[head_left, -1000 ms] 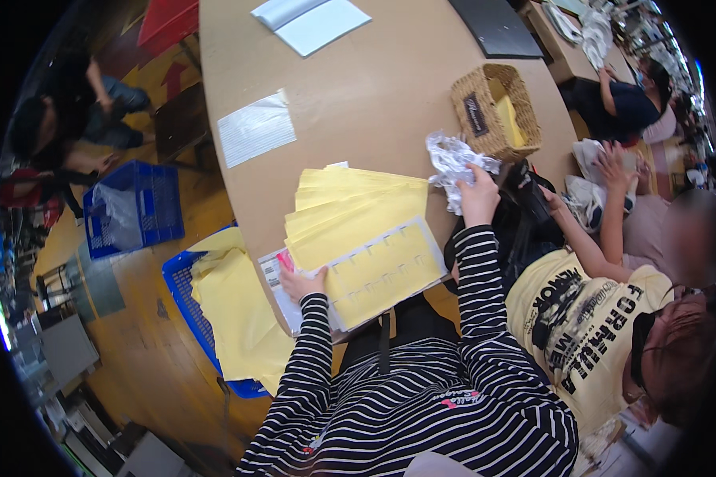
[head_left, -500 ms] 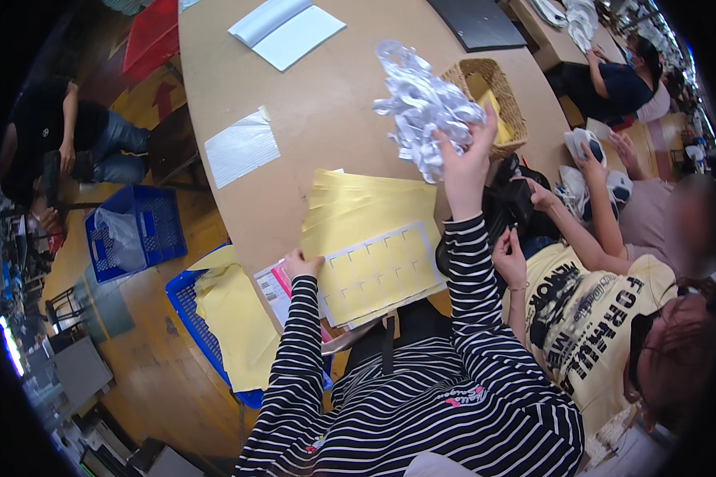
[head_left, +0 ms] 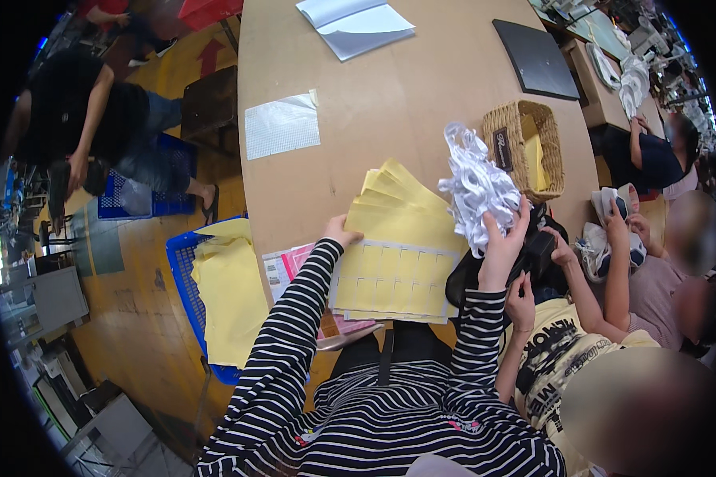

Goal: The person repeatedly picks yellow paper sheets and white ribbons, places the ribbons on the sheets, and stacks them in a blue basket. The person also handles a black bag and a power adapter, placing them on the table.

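A fan of yellow sheets [head_left: 399, 193] lies at the table's near edge. On top of its near part is a template sheet [head_left: 390, 274] with pale borders and rows of corner marks. My left hand [head_left: 342, 232] grips the left edge of the yellow sheets, thumb on top and fingers partly hidden. At the right of the stack, my right hand [head_left: 504, 245] closes round the near end of a tangled bundle of white ribbon-like strips [head_left: 479, 187]. The bundle is close beside a wicker basket [head_left: 550, 151], which has something yellow inside.
An open notebook [head_left: 356, 28], a translucent sheet [head_left: 282, 127] and a black panel [head_left: 535, 60] lie on the table [head_left: 406, 103]. Left of it stands a blue crate [head_left: 185, 278] with yellow sheets. Co-workers sit close on my right; one handles a black object [head_left: 539, 250]. Another person [head_left: 96, 135] is at the left.
My right hand has brought the white bundle nearer to me, to the right of the yellow sheets. My left hand stays at their left edge. The person at the left has moved, and the view has shifted.
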The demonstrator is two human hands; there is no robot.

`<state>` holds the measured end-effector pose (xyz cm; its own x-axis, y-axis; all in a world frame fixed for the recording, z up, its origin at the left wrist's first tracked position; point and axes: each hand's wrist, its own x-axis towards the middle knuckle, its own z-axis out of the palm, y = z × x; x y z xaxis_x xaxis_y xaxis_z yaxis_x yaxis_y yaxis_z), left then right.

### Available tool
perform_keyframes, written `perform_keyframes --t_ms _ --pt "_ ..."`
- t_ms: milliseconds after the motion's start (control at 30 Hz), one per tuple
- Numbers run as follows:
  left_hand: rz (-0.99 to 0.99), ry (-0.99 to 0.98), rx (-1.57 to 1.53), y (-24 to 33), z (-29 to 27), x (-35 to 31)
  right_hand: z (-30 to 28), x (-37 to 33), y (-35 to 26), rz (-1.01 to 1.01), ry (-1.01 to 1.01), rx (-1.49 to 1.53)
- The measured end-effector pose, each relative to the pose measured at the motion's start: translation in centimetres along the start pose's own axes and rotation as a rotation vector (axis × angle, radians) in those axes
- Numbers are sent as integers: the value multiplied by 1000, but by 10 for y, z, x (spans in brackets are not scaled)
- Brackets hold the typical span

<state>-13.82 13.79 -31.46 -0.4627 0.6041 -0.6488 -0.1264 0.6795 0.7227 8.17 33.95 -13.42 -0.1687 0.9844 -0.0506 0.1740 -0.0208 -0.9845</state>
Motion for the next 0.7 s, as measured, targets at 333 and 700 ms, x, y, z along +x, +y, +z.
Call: perform_keyframes --t_ms 333,700 --pt "52 529 -707 -63 -105 35 0 -5 -19 -38 59 42" --pt "17 962 -891 -74 -170 75 18 -32 -24 -44 -57 -49"
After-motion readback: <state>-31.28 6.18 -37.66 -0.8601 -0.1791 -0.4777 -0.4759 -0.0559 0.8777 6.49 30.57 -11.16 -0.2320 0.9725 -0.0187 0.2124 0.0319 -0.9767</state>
